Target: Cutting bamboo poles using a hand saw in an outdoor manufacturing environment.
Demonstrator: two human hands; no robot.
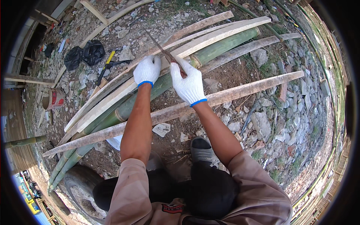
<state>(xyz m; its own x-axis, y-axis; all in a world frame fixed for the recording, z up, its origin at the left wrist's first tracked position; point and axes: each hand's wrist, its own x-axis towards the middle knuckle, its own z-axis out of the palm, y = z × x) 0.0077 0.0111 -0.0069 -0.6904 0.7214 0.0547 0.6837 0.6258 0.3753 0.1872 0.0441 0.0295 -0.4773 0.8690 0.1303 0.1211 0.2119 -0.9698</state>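
Right hand [188,83] is gripping the long knife [159,45] over the pale plank [225,34]; left hand [148,70] is resting there, fingers curled (presumably steadying it), with green bamboo [225,46] lying alongside.

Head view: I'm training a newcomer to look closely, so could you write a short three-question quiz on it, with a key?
1. Multiple choice: which hand grips the bladed tool?
A) left
B) right
C) neither

2. True or false: the black plastic bags lie farther left in the picture than the bladed tool.

3. Fill in the colour: the cuffs of the two white gloves are ____.

Key:
1. B; its handle is in the right hand.
2. True; they lie on the stony ground, toward the upper left.
3. Blue.
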